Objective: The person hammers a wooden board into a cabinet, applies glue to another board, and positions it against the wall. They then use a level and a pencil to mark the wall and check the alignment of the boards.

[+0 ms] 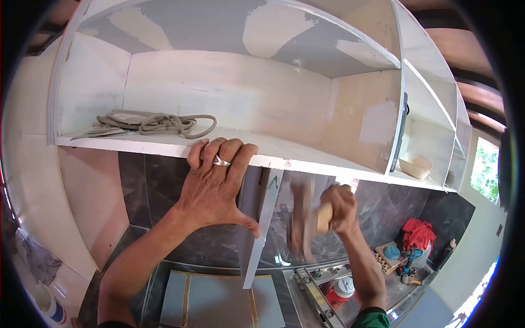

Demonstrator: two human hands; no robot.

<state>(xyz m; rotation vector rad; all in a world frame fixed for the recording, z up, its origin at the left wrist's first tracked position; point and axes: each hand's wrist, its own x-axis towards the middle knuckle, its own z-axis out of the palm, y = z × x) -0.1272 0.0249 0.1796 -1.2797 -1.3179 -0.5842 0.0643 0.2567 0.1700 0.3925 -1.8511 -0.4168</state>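
Observation:
My left hand (216, 188) lies over the front edge of the white cabinet shelf (164, 148), fingers spread on top and a ring on one finger. Its thumb touches a narrow upright board (262, 224) that hangs below the shelf. Just right of that board, my right hand (339, 210) is wrapped round the light wooden handle of a hammer (302, 218). The hammer's head is smeared by motion, close to the board and below the shelf edge.
A coiled grey cord (178, 124) lies on the shelf at left. A bowl (415, 165) sits in a right compartment. Below are a grey panel (219, 300), a stove (314, 290), a red container (340, 292), a red cloth (418, 235) and a power drill (407, 265).

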